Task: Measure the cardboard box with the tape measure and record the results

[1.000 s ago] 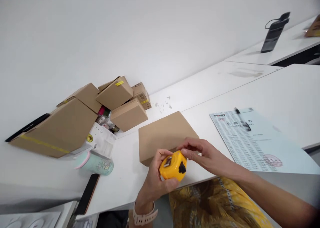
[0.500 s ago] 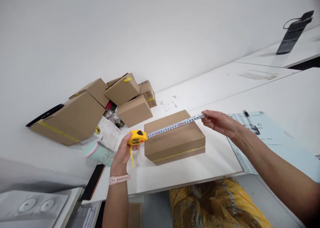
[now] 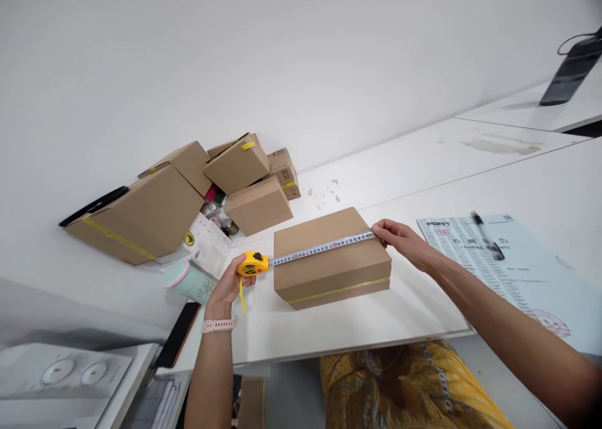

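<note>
A yellow tape measure is gripped in my left hand, just left of a closed brown cardboard box. Its pulled-out blade runs across the top of the box. My right hand pinches the blade's end at the box's right edge. From the tape measure's case hangs a yellow wrist strap. Yellow tape lines the box's near side.
Several cardboard boxes are stacked at the back left, by a mint tumbler and a dark phone-like slab. On the right, a pen lies on a light-blue paper pad. A dark bottle stands far right.
My right hand has lowered the blade's end to the box's right edge. My left hand has moved slightly left with the tape measure, and more blade is out. The view has shifted a little.
</note>
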`<state>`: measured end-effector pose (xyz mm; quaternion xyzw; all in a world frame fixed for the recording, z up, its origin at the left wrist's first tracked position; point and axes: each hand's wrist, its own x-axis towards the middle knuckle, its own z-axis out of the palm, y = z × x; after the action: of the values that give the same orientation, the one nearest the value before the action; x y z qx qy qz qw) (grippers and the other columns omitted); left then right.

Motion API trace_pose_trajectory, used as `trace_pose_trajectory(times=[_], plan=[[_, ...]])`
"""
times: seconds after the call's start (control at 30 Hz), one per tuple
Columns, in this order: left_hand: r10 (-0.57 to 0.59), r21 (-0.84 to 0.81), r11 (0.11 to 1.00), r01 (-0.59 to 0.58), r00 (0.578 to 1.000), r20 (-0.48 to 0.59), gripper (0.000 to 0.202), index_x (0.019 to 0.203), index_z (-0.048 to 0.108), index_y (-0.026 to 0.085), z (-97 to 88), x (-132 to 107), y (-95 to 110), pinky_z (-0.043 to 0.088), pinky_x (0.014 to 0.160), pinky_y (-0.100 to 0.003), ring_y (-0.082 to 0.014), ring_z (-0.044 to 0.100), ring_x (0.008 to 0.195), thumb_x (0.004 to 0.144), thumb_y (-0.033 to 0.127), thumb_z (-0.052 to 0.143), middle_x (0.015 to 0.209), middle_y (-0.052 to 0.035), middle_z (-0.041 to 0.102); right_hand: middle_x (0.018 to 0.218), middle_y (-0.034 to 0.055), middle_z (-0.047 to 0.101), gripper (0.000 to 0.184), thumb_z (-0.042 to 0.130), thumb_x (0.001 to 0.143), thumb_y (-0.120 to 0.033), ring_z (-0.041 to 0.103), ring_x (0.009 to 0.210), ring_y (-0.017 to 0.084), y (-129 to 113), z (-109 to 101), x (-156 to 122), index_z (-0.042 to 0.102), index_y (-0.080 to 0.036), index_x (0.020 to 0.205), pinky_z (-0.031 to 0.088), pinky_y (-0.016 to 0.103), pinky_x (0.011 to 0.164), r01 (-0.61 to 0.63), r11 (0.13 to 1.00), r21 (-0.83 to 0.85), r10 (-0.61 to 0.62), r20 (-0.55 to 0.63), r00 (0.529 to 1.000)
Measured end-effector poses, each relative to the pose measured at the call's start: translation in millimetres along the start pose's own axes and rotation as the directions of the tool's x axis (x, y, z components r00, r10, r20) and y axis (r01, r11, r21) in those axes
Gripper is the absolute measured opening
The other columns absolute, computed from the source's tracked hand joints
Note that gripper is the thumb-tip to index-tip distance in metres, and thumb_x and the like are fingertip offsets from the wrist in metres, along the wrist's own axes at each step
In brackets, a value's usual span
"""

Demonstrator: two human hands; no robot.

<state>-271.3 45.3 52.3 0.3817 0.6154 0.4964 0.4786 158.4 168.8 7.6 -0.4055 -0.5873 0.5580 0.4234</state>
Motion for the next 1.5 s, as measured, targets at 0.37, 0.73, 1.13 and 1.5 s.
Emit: trace_pose_trajectory(times=[0.37, 0.73, 1.13, 1.5], plan=[[0.01, -0.051, 0.999, -0.008, 0.999, 0.039, 0.044, 0.098, 0.073, 0.01, 4.8, -5, 1, 0.057, 0.053, -0.031, -0.0236, 0.073, 0.06, 0.077, 0.049, 0.074, 0.086, -0.0133, 0.08, 0.09, 0.0056, 0.071, 0.059, 0.081, 0.067, -0.076, 0.061, 0.082, 0.02, 8, 4, 7, 0.073, -0.023, 0.091, 0.051, 0.034, 0.068, 0.005, 0.998, -0.061, -0.007, -0.04, 0.999], [0.022, -0.072, 0.997, -0.016, 0.996, 0.087, 0.043, 0.101, 0.075, 0.008, 4.8, -11, 2, 0.06, 0.057, -0.032, -0.0242, 0.075, 0.065, 0.082, 0.047, 0.073, 0.092, -0.0166, 0.081, 0.093, 0.0064, 0.074, 0.062, 0.08, 0.065, -0.079, 0.066, 0.088, 0.025, 8, -1, 13, 0.074, -0.024, 0.093, 0.057, 0.038, 0.07, -0.055, 0.988, -0.145, 0.052, -0.023, 0.998], [0.024, -0.064, 0.998, -0.02, 0.997, 0.068, 0.052, 0.101, 0.071, 0.01, 0.1, -27, -7, 0.059, 0.057, -0.034, -0.0247, 0.074, 0.061, 0.076, 0.054, 0.077, 0.092, -0.0163, 0.08, 0.148, 0.0064, 0.062, 0.058, 0.066, 0.076, -0.085, 0.062, 0.122, 0.038, 0, -5, 31, 0.08, -0.032, 0.096, 0.052, 0.052, 0.097, 0.201, 0.921, -0.333, -0.155, 0.158, 0.975], [0.024, -0.048, 0.999, -0.022, 0.999, 0.041, 0.055, 0.103, 0.068, 0.012, -1.3, -31, -8, 0.06, 0.056, -0.035, -0.0256, 0.073, 0.06, 0.073, 0.057, 0.078, 0.083, -0.0107, 0.078, 0.158, 0.0029, 0.056, 0.059, 0.062, 0.084, -0.079, 0.052, 0.141, 0.04, 4, -10, 62, 0.078, -0.038, 0.123, 0.049, 0.052, 0.106, 0.284, 0.882, -0.377, -0.161, 0.326, 0.932]])
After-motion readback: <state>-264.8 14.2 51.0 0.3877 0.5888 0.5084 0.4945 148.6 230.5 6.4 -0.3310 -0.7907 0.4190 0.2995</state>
